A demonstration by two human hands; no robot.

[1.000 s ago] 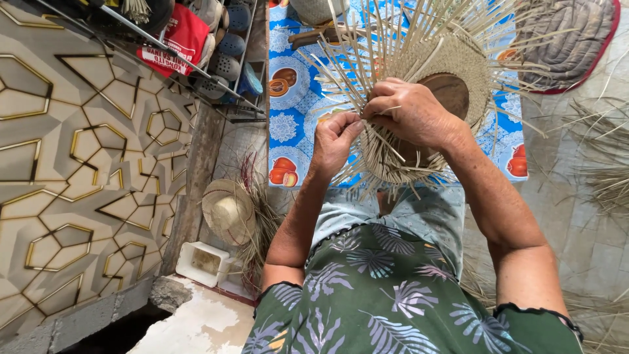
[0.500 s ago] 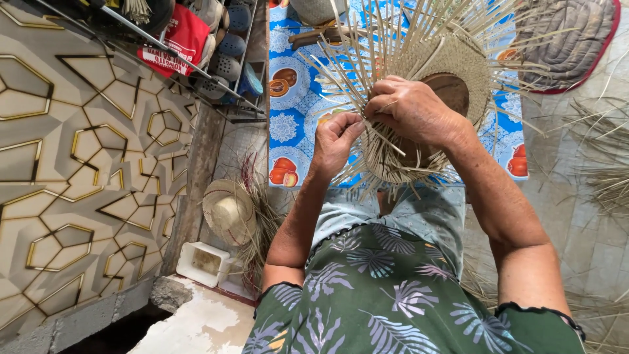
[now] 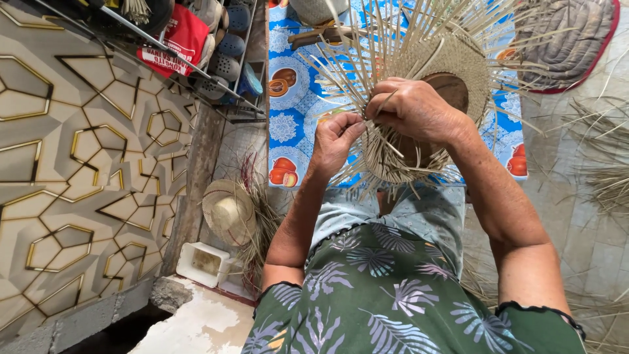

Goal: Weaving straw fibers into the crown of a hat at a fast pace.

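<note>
A half-woven straw hat (image 3: 458, 62) with a brown wooden form inside it rests on my lap, and long loose straw strands (image 3: 367, 39) fan out all around it. My left hand (image 3: 335, 141) pinches thin strands at the hat's near left edge. My right hand (image 3: 416, 108) lies over the weave just to the right of it, fingers closed on a strand. The two hands almost touch. Below them are my light blue trousers and green leaf-print top.
A finished straw hat (image 3: 228, 211) lies on the floor at left beside a white plastic tub (image 3: 203, 263). A blue patterned mat (image 3: 288, 124) covers the floor ahead. A shoe rack (image 3: 216, 52) stands at top left, a grey quilted cushion (image 3: 567, 39) at top right, straw bundles (image 3: 606, 177) at right.
Both hands stay at the same spot on the hat's edge. The fingers have shifted slightly as they work the strands.
</note>
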